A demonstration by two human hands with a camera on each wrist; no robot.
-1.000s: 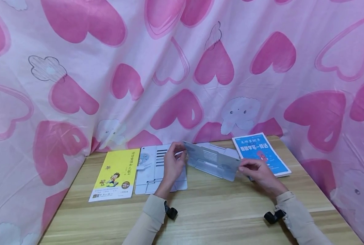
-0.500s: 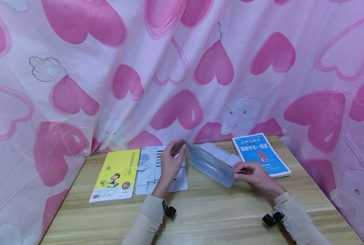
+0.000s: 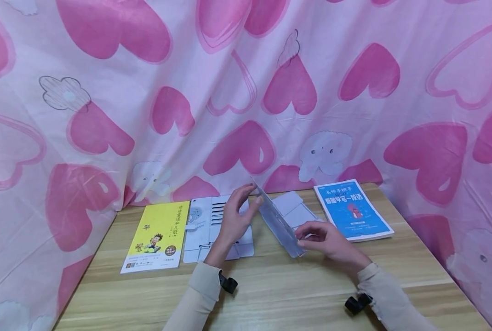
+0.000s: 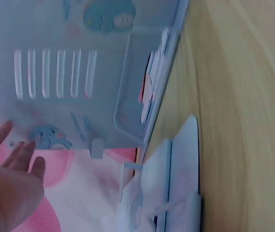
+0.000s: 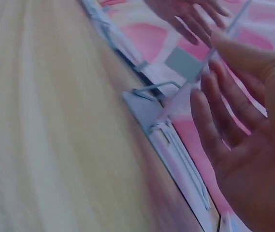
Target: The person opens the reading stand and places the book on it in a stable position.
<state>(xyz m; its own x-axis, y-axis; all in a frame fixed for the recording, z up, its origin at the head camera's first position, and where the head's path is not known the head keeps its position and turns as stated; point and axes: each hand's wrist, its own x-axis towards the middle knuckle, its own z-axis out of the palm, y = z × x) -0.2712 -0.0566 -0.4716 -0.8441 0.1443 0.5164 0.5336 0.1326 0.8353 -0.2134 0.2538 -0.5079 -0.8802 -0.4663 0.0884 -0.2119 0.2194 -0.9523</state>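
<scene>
A blue-grey book stand (image 3: 277, 220) with slots and cartoon prints is held on a slant between both hands, turned nearly edge-on in the head view. My left hand (image 3: 233, 220) is at its upper left edge, thumb and fingers about the corner. In the left wrist view, that hand's fingers (image 4: 19, 154) lie fairly straight by the panel's corner, near its slots. My right hand (image 3: 326, 241) pinches the lower right edge; in the right wrist view its thumb and fingertips (image 5: 214, 63) meet at the edge. Whether the stand touches the table is unclear.
A similar stand (image 3: 219, 230) lies flat on the left beside a yellow book (image 3: 159, 234). Another pale stand (image 3: 293, 207) lies behind the held one, with a blue book (image 3: 355, 207) to its right. The wooden table (image 3: 271, 294) meets a pink heart-patterned curtain (image 3: 229, 138).
The held stand has swung from facing me to nearly edge-on. My right hand has moved left and toward me with its edge; my left hand has stayed near the same place.
</scene>
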